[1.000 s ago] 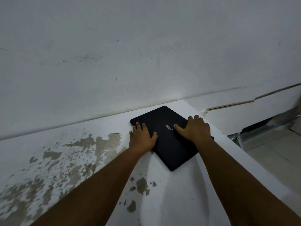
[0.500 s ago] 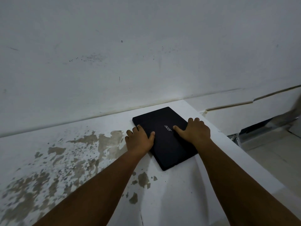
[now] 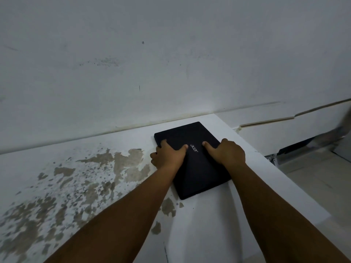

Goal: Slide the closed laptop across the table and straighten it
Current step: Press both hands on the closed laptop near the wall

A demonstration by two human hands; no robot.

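Note:
A closed black laptop with a silver logo lies flat on the white table, near its far right corner and turned at a slight angle to the wall. My left hand grips its left edge, fingers curled over the side and thumb on the lid. My right hand holds the right edge, thumb resting on the lid near the logo. The hands hide part of both long edges.
The table's paint is flaked away in brown patches to the left. A white wall runs along the back. The table's right edge drops off to a floor with a metal frame.
The laptop has turned a little and slid slightly left and closer. Both hands went from lying flat on the lid to gripping its side edges.

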